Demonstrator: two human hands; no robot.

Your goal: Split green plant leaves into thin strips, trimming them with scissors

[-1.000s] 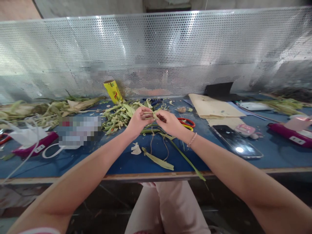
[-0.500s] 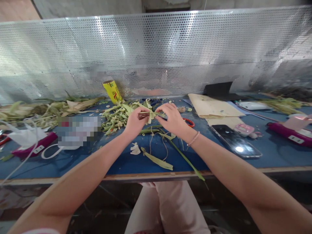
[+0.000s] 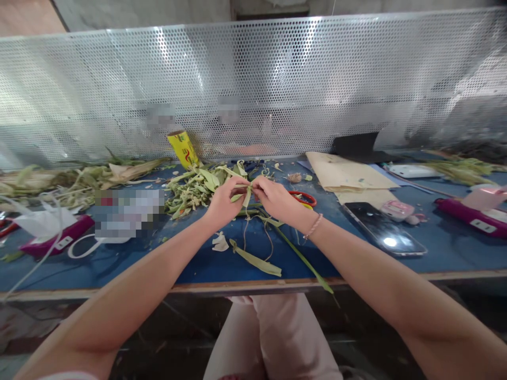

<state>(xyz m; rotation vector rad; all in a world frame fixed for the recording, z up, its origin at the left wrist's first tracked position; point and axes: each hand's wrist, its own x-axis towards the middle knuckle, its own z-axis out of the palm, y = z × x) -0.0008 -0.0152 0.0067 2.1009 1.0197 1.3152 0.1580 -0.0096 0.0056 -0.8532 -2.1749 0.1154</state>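
My left hand and my right hand meet over the middle of the blue table. Between their fingertips they pinch a pale green husk strip, whose end hangs down; the fingers hide most of it. Just behind my left hand lies a heap of dried green husk pieces. Below the hands are a loose husk strip, a thin brown string, a white scrap and a long green stalk reaching past the table's front edge. Red-handled scissors lie by my right wrist, partly hidden.
A perforated metal screen runs along the back. At right lie a smartphone, brown paper, a pink case and a purple power strip. A yellow tube leans behind the heap; another purple strip is at left.
My hands have drawn closer together, and my right fingers have come down and inward onto the husk strip. More of the scissors now shows. The things on the table stay put.
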